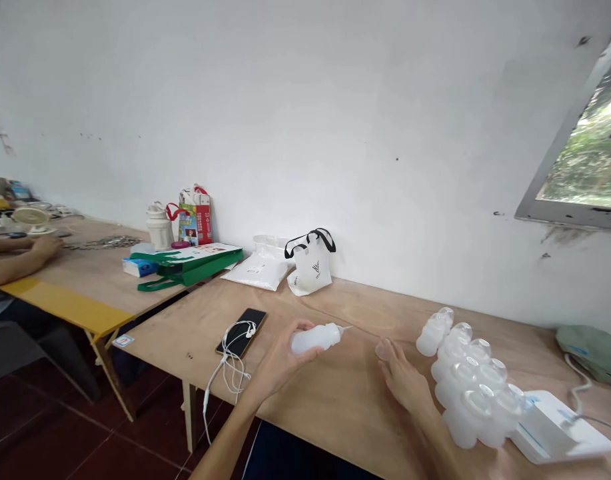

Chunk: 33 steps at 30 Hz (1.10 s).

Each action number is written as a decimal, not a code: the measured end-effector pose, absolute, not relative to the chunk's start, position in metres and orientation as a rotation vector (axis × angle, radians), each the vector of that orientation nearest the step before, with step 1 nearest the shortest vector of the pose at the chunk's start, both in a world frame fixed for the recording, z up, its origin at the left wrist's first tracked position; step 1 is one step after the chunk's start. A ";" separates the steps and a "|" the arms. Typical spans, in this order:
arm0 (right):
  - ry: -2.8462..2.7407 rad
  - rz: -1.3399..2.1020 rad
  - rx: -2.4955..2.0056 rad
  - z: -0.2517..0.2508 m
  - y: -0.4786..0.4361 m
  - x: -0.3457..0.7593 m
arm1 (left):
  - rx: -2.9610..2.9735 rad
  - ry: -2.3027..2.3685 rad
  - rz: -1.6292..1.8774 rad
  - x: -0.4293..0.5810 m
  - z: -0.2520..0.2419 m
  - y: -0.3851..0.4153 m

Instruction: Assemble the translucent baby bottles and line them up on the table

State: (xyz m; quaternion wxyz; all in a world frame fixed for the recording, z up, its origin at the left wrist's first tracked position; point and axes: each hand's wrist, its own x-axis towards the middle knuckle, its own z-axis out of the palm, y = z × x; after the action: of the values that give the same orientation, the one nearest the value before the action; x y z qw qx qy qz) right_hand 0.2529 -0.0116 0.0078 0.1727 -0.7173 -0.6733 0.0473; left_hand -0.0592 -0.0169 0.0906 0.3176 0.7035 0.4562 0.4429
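Note:
My left hand [280, 357] is wrapped round a translucent white squeeze bottle [312, 339]. The bottle lies tilted on its side in the grip, its thin nozzle pointing right and no cap over it. Across a gap of bare wood, my right hand [404, 377] pinches a small clear cap [384, 349] between its fingers, low over the table. Close to the right of that hand stand several similar white bottles [468, 393] in a tight group, upright with clear domed caps on top.
A phone [242, 332] with tangled white earphones [230, 360] lies left of my left hand. At the wall are a white plastic package [258, 269] and a small white bag [311, 268]. A white box-like device [560, 427] borders the bottles. A co-worker's hand [46, 247] rests on the far-left table.

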 end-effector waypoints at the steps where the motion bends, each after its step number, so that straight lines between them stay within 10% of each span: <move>1: -1.925 0.152 -2.051 0.010 -0.011 0.253 | 1.853 1.207 1.170 -0.060 0.092 -0.017; 33: -1.372 1.110 -1.022 0.049 -0.056 0.220 | 1.788 0.977 0.988 -0.029 0.080 -0.027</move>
State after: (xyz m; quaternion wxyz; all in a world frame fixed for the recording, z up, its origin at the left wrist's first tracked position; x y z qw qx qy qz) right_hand 0.2202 -0.0561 0.0486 0.5237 -0.4270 -0.5731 0.4636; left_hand -0.0290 -0.0266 0.0797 0.4248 0.7148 0.3905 0.3951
